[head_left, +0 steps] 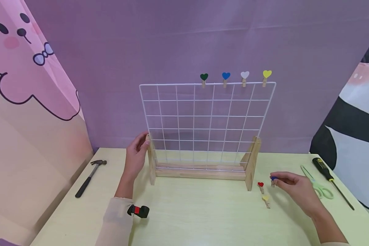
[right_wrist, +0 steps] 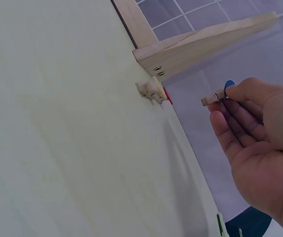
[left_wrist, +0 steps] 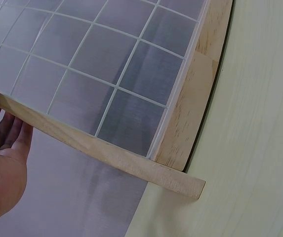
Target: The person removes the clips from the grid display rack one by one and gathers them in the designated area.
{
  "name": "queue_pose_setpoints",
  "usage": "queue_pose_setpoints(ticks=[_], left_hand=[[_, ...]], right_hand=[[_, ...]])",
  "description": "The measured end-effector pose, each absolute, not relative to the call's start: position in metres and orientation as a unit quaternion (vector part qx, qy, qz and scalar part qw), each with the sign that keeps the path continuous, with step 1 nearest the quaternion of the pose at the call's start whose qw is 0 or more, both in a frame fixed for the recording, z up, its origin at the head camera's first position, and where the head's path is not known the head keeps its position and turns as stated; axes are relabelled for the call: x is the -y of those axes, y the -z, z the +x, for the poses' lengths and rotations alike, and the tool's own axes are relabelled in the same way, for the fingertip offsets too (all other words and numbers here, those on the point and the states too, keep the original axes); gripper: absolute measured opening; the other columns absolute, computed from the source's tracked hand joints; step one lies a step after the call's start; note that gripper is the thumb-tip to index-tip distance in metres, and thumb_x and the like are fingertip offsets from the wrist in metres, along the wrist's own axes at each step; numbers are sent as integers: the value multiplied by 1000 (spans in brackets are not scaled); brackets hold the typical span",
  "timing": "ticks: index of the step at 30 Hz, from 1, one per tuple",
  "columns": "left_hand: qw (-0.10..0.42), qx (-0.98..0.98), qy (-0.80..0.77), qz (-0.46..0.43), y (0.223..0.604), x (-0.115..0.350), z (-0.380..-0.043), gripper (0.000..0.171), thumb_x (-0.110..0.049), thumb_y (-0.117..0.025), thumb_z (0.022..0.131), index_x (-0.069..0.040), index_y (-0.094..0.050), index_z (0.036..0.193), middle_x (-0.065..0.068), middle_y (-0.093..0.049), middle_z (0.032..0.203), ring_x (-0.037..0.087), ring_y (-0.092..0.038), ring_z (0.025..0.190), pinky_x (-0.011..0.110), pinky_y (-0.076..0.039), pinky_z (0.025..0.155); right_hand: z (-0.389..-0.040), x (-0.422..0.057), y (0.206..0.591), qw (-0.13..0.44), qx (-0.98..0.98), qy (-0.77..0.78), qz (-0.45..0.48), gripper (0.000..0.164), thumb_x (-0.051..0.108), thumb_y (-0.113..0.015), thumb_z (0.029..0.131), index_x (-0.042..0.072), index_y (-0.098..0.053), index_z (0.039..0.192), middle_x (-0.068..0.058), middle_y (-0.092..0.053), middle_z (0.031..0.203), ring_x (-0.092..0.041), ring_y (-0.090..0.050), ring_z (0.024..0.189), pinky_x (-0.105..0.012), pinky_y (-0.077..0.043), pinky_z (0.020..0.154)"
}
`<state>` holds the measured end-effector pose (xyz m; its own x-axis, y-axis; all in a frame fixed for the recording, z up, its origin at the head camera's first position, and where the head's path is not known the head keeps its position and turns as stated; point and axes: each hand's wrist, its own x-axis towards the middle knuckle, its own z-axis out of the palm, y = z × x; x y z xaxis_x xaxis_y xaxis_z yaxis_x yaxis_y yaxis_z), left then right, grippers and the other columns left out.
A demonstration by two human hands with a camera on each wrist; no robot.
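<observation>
A white wire grid (head_left: 204, 116) stands in a wooden stand (head_left: 200, 173) on the table. My left hand (head_left: 136, 155) grips the top of the stand's left side post (left_wrist: 77, 140), thumb in front and fingers behind. Between thumb and fingers, my right hand (head_left: 298, 191) pinches a small wooden clothespin (right_wrist: 214, 98) with a dark blue heart, held above the table. Two more clothespins lie beside it, one with a red heart (head_left: 260, 184) and one with a pale yellow heart (head_left: 265, 197). Along the grid's top wire sit clothespins with green (head_left: 204, 77), blue (head_left: 226, 76), white (head_left: 244, 75) and yellow (head_left: 267, 74) hearts.
A claw hammer (head_left: 90, 178) lies at the table's left. Beyond my right hand are light green scissors (head_left: 321, 188) and a black and yellow screwdriver (head_left: 332, 181). A purple cloth (head_left: 110, 68) hangs behind the table.
</observation>
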<state>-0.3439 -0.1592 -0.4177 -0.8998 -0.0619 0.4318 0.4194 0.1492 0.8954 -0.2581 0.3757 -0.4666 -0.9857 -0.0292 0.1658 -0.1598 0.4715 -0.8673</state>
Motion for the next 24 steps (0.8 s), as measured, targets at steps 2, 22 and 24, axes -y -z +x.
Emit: queue_pose_setpoints(ticks=[2,22,24], left_hand=[[188,735,640,-120,418,159,-343,43,-19,-57,107,-10,-54,149,18,-57,148,12,-57,127,8,-48,99],[191,730,644,-121,419,159,-346,42,-16,-57,107,-8,-54,148,16,-59,146,10,-57,125,8,-48,100],[191,731,644,-123,419,159,-346,42,-16,-57,107,-8,-54,148,17,-58,147,11,-57,127,8,-48,100]], right_hand=[[-258,-377,470,63,857,-507,59,36,16,-70,100,-6,-67,128,20,-77,104,9,-70,93,-11,-56,79],[-265,-379,491,34,883,-466,40,35,20,-70,99,-3,-70,126,9,-78,109,6,-68,93,-16,-58,75],[-265,-379,492,40,886,-461,40,34,19,-71,99,-3,-71,126,9,-77,109,10,-67,93,-15,-58,75]])
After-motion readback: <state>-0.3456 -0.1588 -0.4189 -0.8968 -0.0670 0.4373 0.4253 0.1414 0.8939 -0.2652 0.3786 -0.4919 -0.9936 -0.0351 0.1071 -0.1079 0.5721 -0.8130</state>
